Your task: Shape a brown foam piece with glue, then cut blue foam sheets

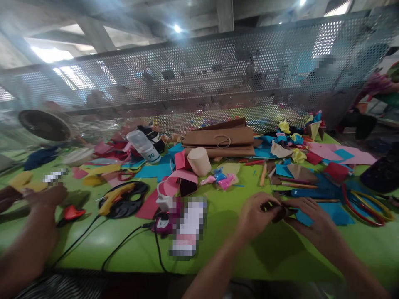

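Observation:
Over the right part of the green table, my left hand [257, 214] and my right hand [311, 216] meet around a small dark brown piece [277, 212], which looks like folded or curled paper. Fingers and thumbs of both hands are closed on it, and they hide part of its shape. Blue paper sheets [339, 214] lie under and beyond my right hand. Just past my fingertips is a blue-handled cutter [307, 193], with pencils [299, 185] behind it.
A yellow glue gun [116, 195] rests on a black tape reel [137, 199], its cord trailing forward. A phone [190, 226] lies left of my hands. Brown paper [218, 139] and a paper roll [199, 162] stand farther back. At far left, a co-worker's hand [46, 193] holds something yellow.

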Tool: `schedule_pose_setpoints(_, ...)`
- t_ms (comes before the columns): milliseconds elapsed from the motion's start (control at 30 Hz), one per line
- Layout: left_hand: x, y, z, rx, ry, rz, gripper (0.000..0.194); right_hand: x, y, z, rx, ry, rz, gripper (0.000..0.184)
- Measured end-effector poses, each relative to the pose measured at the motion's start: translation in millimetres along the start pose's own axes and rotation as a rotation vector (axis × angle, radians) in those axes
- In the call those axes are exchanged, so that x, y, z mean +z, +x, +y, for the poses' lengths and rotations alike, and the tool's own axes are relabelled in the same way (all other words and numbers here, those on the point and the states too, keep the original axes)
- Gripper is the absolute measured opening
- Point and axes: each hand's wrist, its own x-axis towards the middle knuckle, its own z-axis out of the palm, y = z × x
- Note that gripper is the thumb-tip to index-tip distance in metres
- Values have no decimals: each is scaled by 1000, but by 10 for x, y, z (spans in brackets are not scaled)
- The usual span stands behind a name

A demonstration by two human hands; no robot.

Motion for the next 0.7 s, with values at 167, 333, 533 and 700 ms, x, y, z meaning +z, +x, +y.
schedule_pose_setpoints(167, -2, 7, 7, -76, -267, -19, 22, 58, -10, 21, 114, 92, 89, 20)
schedule_pose_setpoints(333, -15, 34, 6, -154, -490, -46, 53, 70, -7, -24, 201, 108, 240, 19)
schedule_pose_setpoints(533, 45, 21, 8, -149, -440, -317, 68, 270, 54, -110, 151, 13, 375, 19)
schedule_pose_setpoints(700, 148, 8, -113, -193, -525, -276, 79, 446, 22, -129, 51, -165, 305, 31)
